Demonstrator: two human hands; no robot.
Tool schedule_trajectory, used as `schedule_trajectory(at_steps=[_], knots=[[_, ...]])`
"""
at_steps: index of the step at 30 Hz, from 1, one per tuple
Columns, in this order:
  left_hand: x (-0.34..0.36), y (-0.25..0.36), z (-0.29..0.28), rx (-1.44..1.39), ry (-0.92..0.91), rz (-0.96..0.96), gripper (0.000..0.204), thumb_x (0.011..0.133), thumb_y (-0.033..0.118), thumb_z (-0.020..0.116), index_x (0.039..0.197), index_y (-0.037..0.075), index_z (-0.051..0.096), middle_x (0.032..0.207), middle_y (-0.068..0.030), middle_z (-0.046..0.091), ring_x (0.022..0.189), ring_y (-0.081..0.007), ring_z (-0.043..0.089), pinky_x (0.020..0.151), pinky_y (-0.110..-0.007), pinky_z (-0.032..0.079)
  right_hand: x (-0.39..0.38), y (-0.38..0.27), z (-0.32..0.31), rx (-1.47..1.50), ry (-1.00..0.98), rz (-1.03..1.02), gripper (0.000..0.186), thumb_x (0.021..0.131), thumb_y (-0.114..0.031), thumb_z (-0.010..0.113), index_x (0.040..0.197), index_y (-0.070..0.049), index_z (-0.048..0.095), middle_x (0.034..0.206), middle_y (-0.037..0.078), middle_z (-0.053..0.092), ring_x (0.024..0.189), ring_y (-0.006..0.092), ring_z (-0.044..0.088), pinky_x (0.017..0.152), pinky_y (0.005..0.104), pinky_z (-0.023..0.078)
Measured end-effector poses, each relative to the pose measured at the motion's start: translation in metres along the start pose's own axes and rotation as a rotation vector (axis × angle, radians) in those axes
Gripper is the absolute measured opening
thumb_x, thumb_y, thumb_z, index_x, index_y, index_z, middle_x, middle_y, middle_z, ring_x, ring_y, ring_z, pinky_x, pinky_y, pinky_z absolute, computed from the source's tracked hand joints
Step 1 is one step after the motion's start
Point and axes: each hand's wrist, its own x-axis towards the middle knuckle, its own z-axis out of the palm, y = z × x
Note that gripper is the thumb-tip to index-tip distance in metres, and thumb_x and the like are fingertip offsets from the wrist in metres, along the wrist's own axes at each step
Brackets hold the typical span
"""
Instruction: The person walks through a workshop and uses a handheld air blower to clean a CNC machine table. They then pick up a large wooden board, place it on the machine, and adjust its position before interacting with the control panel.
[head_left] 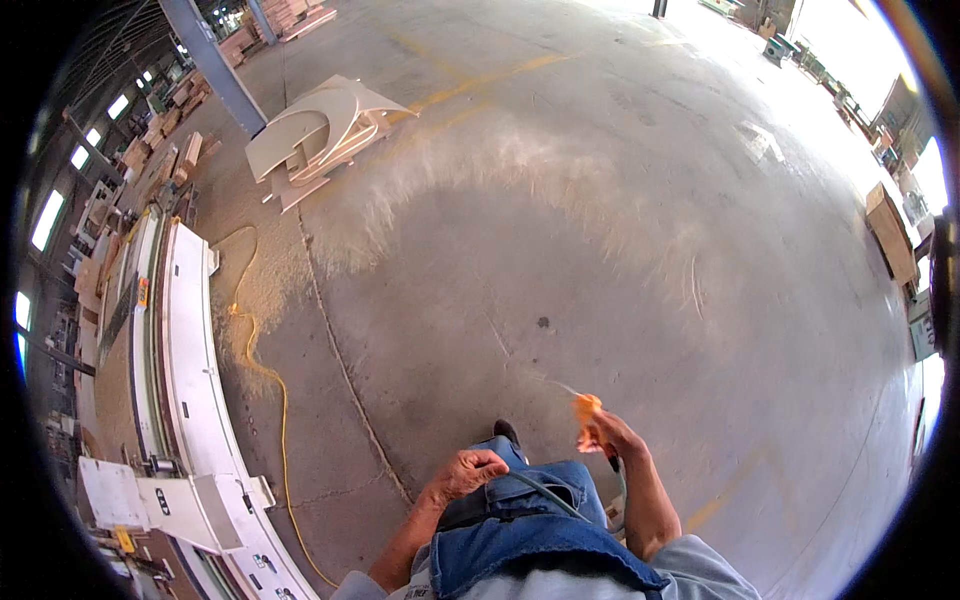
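Observation:
An orange air blow gun [588,406] is gripped in my right hand [614,438], out in front of my right thigh. Its thin nozzle points forward and left over the concrete floor. From below that hand a hose trails down beside my leg. My left hand [468,473] is curled closed at my left thigh, around a grey-green air hose [545,494] that runs across my lap toward the right. Ahead, pale sawdust [480,165] lies in a wide arc on the floor, its edge streaked and hazy.
A long white machine [200,350] stands along the left, with sawdust beside it. A yellow cord [284,420] snakes over the floor next to it. Cut board pieces [320,125] are piled by a grey steel column [215,65]. At the far right stands a cardboard-coloured box [890,235].

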Motion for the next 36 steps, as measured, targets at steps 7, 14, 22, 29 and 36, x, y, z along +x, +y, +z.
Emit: schedule_trajectory(at_steps=[7, 14, 22, 29, 36], knots=[[0.086, 0.036, -0.011, 0.008, -0.070, -0.112, 0.027, 0.096, 0.033, 0.066, 0.099, 0.007, 0.072, 0.086, 0.0049, 0.065, 0.079, -0.0053, 0.054, 0.071, -0.022, 0.045, -0.018, -0.005, -0.171, 0.542, 0.854, -0.304, 0.058, 0.097, -0.061, 0.045, 0.110, -0.005, 0.049, 0.071, 0.012, 0.060, 0.063, 0.0273, 0.064, 0.059, 0.0394, 0.058], [0.204, 0.082, -0.026, 0.176, 0.037, -0.148, 0.042, 0.095, 0.046, 0.064, 0.107, 0.007, 0.072, 0.098, -0.0017, 0.071, 0.096, -0.0108, 0.061, 0.088, -0.028, 0.048, 0.132, -0.235, -0.225, 0.067, 0.609, -0.373, 0.041, 0.099, -0.052, 0.049, 0.116, -0.014, 0.048, 0.060, 0.008, 0.054, 0.042, 0.0216, 0.055, 0.036, 0.0316, 0.045], [0.335, 0.113, -0.004, 0.060, 0.297, -0.143, 0.043, 0.094, 0.045, 0.065, 0.110, 0.006, 0.072, 0.103, -0.0040, 0.072, 0.099, -0.0139, 0.063, 0.090, -0.029, 0.047, 0.324, -0.468, -0.224, -0.378, 0.196, -0.303, 0.040, 0.101, -0.043, 0.053, 0.125, -0.012, 0.051, 0.067, 0.008, 0.060, 0.052, 0.0197, 0.061, 0.047, 0.0341, 0.054], [0.382, 0.096, -0.007, -0.176, 0.472, -0.254, 0.037, 0.091, 0.042, 0.070, 0.108, 0.009, 0.074, 0.100, -0.0010, 0.071, 0.096, -0.0103, 0.062, 0.086, -0.026, 0.048, 0.420, -0.567, -0.116, -0.498, -0.050, -0.252, 0.039, 0.101, -0.043, 0.053, 0.122, -0.010, 0.055, 0.071, 0.005, 0.060, 0.057, 0.0150, 0.060, 0.053, 0.0310, 0.053], [0.431, 0.145, -0.074, -0.197, 0.629, -0.209, 0.029, 0.095, 0.036, 0.067, 0.102, 0.008, 0.073, 0.089, 0.0033, 0.067, 0.081, -0.0084, 0.058, 0.076, -0.024, 0.047, 0.487, -0.601, -0.053, -0.554, -0.148, -0.310, 0.043, 0.100, -0.045, 0.053, 0.124, -0.009, 0.053, 0.074, 0.005, 0.060, 0.060, 0.0141, 0.060, 0.056, 0.0312, 0.053]])
